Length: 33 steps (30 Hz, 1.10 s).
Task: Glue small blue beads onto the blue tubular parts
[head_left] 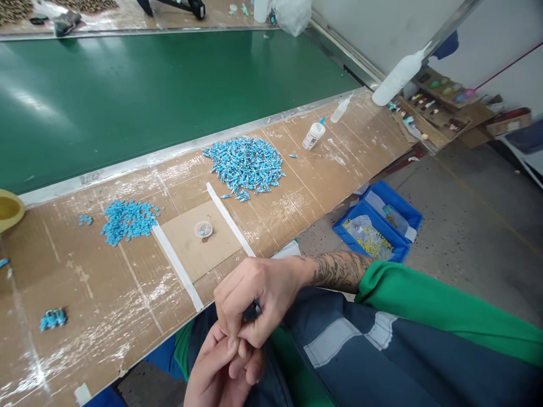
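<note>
In the head view my right hand and my left hand meet fingertip to fingertip, in front of the table's near edge. Both are closed in a pinch, and whatever lies between the fingers is hidden. Just beyond them on the cardboard-covered table is a small clear dish with a thin stick in it. Left of the dish lies a heap of small blue pieces. Behind it to the right spreads a larger pile of slim blue parts with pale ends. A few blue pieces sit together near the left front.
A white bottle and a small squeeze bottle stand toward the back right; a larger white bottle is beyond. A green belt runs behind the table. Blue crates are on the floor at right. A yellow bowl is far left.
</note>
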Motion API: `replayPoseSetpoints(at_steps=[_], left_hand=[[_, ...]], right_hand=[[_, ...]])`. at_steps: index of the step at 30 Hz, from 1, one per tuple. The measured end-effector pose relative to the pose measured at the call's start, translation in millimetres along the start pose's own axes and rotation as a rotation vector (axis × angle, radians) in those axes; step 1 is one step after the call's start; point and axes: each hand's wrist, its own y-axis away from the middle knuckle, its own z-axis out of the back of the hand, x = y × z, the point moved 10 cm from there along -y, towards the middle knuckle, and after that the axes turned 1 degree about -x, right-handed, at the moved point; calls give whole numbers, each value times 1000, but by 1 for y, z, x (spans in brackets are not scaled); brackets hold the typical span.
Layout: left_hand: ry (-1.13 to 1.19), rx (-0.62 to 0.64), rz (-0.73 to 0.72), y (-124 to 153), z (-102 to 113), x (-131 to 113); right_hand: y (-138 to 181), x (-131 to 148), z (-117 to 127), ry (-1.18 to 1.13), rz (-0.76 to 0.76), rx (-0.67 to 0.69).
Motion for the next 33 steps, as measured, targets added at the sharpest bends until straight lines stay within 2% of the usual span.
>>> replayPoseSetpoints(at_steps=[4, 10, 15, 24, 28, 33], left_hand=[[-43, -6, -11, 0, 1, -1], [-110, -29, -34, 1, 3, -2], [-180, 2, -76, 1, 1, -10], [-195, -37, -106, 2, 1, -16], [-207, -6, -115, 1, 1, -17], [-207, -62, -124, 1, 11, -17]], right_hand=[[2, -1, 3, -110, 20, -83], [8, -10, -1, -195, 35, -60], [14, -14, 7, -300, 140, -100], [17, -15, 10, -287, 244, -116], [19, -19, 9, -253, 187, -98], [15, -30, 0, -133, -54, 60]])
